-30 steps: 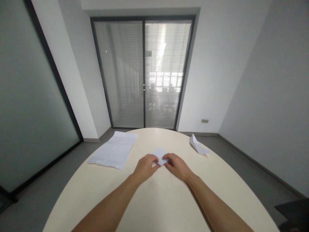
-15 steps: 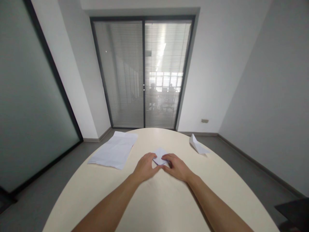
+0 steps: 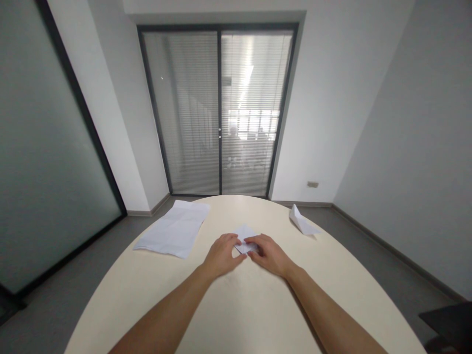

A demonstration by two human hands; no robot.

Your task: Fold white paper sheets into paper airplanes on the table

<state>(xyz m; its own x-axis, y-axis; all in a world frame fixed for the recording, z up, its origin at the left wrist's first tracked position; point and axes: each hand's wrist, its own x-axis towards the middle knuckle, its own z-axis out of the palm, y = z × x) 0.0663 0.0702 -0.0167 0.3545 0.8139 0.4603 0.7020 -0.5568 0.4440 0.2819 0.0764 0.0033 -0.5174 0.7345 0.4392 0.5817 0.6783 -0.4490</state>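
A small folded piece of white paper (image 3: 245, 232) lies on the pale round table, one corner pointing away from me. My left hand (image 3: 221, 255) grips its left side, fingers on the upper edge and thumb at the near corner. From the right, my right hand (image 3: 268, 253) holds the same paper with curled fingers on top and the thumb close to the left thumb. Both hands partly cover the paper, so its near folds are hidden.
White paper sheets (image 3: 175, 228) lie flat at the table's left. A folded white paper shape (image 3: 303, 225) stands near the right edge. The cream table (image 3: 236, 309) curves away on both sides. Beyond it is a glass door (image 3: 184, 113) with blinds.
My fingertips have shifted slightly on the folded paper, the right fingers moving a little to the left. The sheets and the folded shape have stayed in place.
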